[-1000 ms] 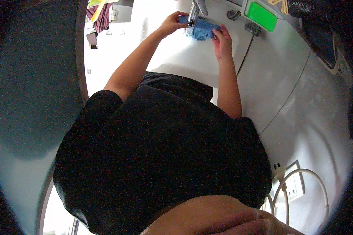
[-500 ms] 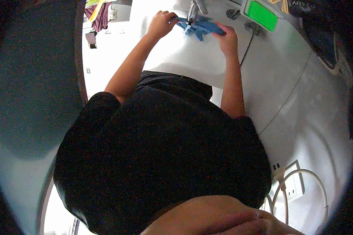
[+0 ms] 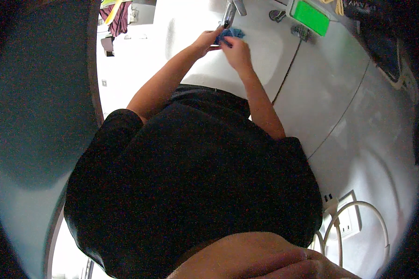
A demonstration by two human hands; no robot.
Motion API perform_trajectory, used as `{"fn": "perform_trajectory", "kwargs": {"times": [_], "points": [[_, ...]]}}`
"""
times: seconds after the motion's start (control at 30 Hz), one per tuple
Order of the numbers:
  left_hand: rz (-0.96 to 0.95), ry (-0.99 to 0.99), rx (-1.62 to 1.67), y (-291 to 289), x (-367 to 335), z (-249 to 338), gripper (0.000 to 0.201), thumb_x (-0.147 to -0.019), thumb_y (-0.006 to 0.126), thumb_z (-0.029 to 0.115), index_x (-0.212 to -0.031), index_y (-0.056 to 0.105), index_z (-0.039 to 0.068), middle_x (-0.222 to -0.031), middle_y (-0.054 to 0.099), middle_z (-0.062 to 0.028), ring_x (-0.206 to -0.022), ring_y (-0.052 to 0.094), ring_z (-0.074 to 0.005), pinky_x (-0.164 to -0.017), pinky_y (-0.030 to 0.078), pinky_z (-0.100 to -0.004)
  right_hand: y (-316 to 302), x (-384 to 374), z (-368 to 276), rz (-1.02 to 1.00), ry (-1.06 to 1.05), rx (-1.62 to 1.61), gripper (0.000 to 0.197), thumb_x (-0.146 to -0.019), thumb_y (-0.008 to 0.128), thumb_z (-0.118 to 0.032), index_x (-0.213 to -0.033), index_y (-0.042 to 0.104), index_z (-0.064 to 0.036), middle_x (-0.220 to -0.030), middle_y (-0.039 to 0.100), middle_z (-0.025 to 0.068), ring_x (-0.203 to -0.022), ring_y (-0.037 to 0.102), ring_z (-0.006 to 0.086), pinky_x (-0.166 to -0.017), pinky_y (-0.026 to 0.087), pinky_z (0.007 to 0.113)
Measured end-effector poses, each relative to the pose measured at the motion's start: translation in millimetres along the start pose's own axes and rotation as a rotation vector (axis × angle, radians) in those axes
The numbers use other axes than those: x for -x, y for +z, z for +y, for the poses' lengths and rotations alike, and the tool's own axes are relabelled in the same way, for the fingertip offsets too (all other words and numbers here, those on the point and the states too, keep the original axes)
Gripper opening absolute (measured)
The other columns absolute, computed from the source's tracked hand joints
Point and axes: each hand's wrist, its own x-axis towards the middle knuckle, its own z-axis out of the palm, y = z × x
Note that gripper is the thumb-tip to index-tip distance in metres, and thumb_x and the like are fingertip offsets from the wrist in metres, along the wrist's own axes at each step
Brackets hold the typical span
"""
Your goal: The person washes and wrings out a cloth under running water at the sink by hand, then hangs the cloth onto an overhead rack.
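A blue cloth [image 3: 238,33] is bunched up between my two hands, just below the spout of a chrome faucet [image 3: 230,14]. My left hand [image 3: 208,41] grips it from the left, fingers pointing toward the spout. From the right, my right hand [image 3: 238,50] closes on the same bundle, its fingers slightly blurred. Much of the cloth is hidden by the fingers. Both hands are over a white sink basin [image 3: 181,28].
A bright green rectangular thing in a pale frame [image 3: 310,18] is at the upper right, above a grey wall fixture [image 3: 300,32]. White cables [image 3: 381,211] loop from a wall outlet [image 3: 349,216] at lower right. Maroon fabric [image 3: 119,21] hangs at upper left.
My hands have come together. The cloth, stretched out between them under the faucet before, is now gathered into a small bundle. My right hand moved left and slightly nearer.
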Motion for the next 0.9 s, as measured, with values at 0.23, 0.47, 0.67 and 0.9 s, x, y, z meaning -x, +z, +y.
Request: {"fn": "perform_trajectory", "kwargs": {"times": [0.23,0.47,0.67,0.9], "points": [[0.215,0.355,-0.508,-26.5,5.9,1.1,0.031,-0.086,0.067,0.023,-0.103,0.066,-0.002,-0.080,0.068,-0.0104,-0.070,0.064,-0.0149,-0.064,0.052,-0.0287,33.7,-1.9,29.2,0.158,-0.061,0.067,0.040,-0.067,0.082,-0.023,-0.098,0.064,-0.0038,-0.094,0.068,0.0149,-0.090,0.064,0.0329,-0.079,0.050,0.041],[0.040,0.579,-0.611,-17.2,42.3,39.2,0.025,-0.091,0.063,0.022,-0.102,0.063,-0.001,-0.079,0.064,-0.0070,-0.070,0.058,-0.0135,-0.066,0.048,-0.0297,88.8,-50.0,67.2,-0.073,-0.157,-0.164,0.027,-0.080,0.070,-0.028,-0.095,0.063,-0.0075,-0.066,0.065,0.0085,-0.064,0.067,0.0275,-0.061,0.053,0.039],[0.095,0.691,-0.105,-52.0,64.5,52.3,0.020,-0.095,0.060,0.019,-0.104,0.061,0.001,-0.090,0.063,-0.0021,-0.083,0.057,-0.0099,-0.074,0.046,-0.0265,93.3,-69.3,89.0,-0.303,-0.057,-0.283,0.027,-0.083,0.067,-0.033,-0.097,0.065,-0.0096,-0.071,0.066,0.0038,-0.066,0.064,0.0170,-0.060,0.051,0.035],[0.295,0.497,0.129,-82.2,31.4,22.8,0.027,-0.093,0.062,0.022,-0.109,0.060,0.000,-0.098,0.065,-0.0079,-0.090,0.062,-0.0188,-0.081,0.051,-0.0365,60.1,-59.2,116.2,-0.413,0.350,-1.191,0.033,-0.078,0.061,-0.019,-0.105,0.063,-0.0002,-0.090,0.068,0.0085,-0.081,0.065,0.0187,-0.072,0.050,0.031]]}}
